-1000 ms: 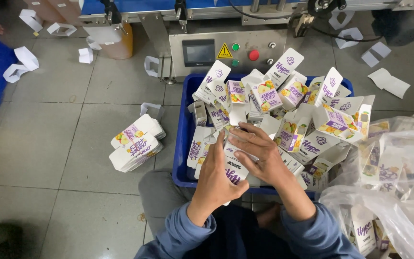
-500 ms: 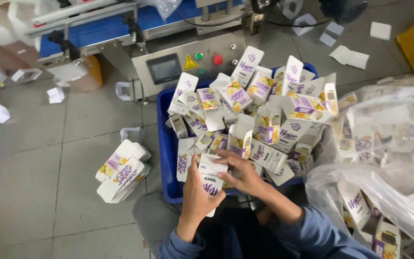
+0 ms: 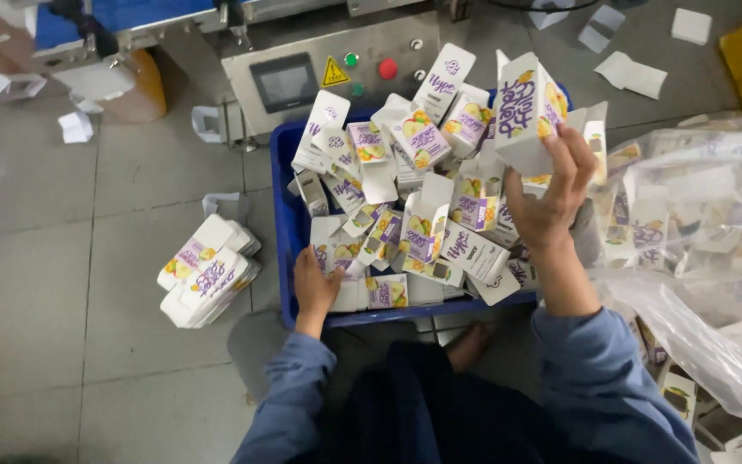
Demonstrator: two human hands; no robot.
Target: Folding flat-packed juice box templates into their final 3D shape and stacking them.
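Dozens of small white-and-purple cartons still fill the blue crate [image 3: 283, 215] in the head view, loose and jumbled, so most of the sorting looks undone; only one squared stack [image 3: 208, 273] lies on the floor just left of it. Right hand [image 3: 551, 193] grips one open carton [image 3: 526, 107] lifted above the heap; left hand [image 3: 315, 283] rests curled on cartons at the crate's near edge, grasp unclear.

Blue long sleeves — cuffs at wrists; hands bare — dark lap.
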